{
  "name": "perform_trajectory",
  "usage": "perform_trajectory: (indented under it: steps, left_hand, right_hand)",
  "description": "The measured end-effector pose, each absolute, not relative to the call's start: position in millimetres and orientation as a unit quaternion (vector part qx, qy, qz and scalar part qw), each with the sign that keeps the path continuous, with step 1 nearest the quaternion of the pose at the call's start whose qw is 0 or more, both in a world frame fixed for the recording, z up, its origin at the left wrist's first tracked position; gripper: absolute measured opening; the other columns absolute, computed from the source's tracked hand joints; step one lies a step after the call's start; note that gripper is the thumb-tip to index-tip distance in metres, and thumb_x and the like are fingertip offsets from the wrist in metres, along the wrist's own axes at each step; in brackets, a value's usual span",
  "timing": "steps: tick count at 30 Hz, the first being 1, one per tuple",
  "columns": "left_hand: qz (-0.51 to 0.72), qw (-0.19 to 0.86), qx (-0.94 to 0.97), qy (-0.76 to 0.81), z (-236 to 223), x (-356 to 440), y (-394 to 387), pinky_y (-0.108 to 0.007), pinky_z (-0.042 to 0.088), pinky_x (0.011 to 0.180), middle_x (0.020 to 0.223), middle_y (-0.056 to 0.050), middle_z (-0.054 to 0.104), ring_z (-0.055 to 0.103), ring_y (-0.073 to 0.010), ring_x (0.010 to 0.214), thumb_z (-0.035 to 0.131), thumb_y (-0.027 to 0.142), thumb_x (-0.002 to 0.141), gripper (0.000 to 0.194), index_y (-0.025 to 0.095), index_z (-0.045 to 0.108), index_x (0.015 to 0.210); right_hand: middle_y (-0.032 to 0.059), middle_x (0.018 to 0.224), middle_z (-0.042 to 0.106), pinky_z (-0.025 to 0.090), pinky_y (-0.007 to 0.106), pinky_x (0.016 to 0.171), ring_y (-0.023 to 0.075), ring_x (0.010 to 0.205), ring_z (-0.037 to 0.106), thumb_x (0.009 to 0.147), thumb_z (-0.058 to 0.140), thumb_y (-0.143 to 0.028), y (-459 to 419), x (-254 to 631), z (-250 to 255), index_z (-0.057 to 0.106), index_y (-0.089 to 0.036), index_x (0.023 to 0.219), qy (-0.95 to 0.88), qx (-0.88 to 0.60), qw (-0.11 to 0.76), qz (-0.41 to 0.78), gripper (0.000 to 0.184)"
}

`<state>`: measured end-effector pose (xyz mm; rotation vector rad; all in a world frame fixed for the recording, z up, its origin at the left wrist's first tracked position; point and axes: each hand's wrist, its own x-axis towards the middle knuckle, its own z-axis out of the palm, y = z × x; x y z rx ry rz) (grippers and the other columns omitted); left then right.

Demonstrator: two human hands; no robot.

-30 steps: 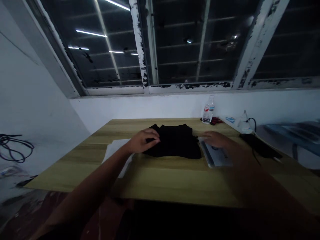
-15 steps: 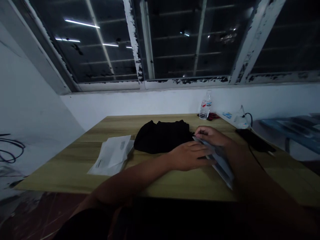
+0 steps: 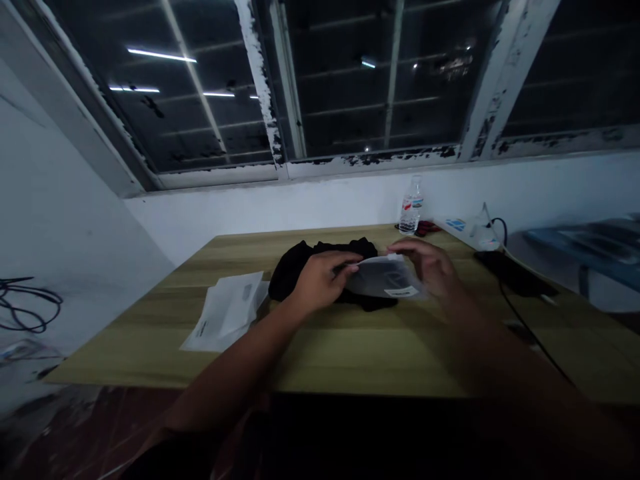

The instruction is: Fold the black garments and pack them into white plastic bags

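A translucent plastic bag (image 3: pixel 375 275) with a small white label near its lower right edge is held up between my hands. My left hand (image 3: pixel 323 277) pinches its left upper corner between thumb and fingers. At the bag's upper right edge, my right hand (image 3: pixel 430 263) has its fingers closed on the rim. Behind and under the bag lies a bunched black cloth item (image 3: pixel 290 267), partly hidden by the bag and my left hand. Several white printed bags or sheets (image 3: pixel 225 310) lie in a stack to the left of my left forearm.
A clear water bottle (image 3: pixel 411 207) stands at the table's back edge, beside a dark red and black item (image 3: pixel 427 228). To the right are a black phone-like object (image 3: pixel 515 272) with a cable and a white power strip (image 3: pixel 473 233). The wooden table (image 3: pixel 150 333) meets the wall below the window.
The plastic bag has turned from a steep slant at the right to face me over the black cloth. My left hand has moved left and up, from the bag's side to its upper corner.
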<state>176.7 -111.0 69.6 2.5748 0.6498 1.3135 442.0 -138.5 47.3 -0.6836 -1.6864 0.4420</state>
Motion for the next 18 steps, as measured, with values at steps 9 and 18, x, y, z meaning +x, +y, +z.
perform_trajectory:
  steps: [9, 18]
  left_hand:
    - [0.466, 0.013, 0.869, 0.163, 59.3, 171.2, -110.7, -0.036, 0.056, 0.087, 0.103, -0.007, 0.078, 0.071, -0.0200, 0.094, 0.057, 0.024, 0.102, 0.019, 0.020, 0.073, 0.111]
    - [0.472, 0.057, 0.835, 0.276, 32.7, 175.5, -106.2, -0.033, 0.052, 0.074, 0.080, -0.005, 0.066, 0.063, -0.0186, 0.077, 0.053, 0.037, 0.100, 0.026, 0.019, 0.062, 0.085]
  right_hand:
    - [0.0049, 0.087, 0.077, 0.057, 0.034, 0.071, 0.0208, 0.076, 0.072, 0.097, 0.062, -0.033, -156.4, 420.6, 64.7, 0.074, -0.024, 0.087, -0.768, -0.341, 0.536, -0.077, 0.018]
    - [0.0062, 0.082, 0.062, 0.048, 0.039, 0.077, 0.0243, 0.081, 0.061, 0.098, 0.056, -0.032, -147.1, 468.5, 67.1, 0.062, -0.022, 0.089, -0.445, -0.468, 0.722, -0.248, 0.015]
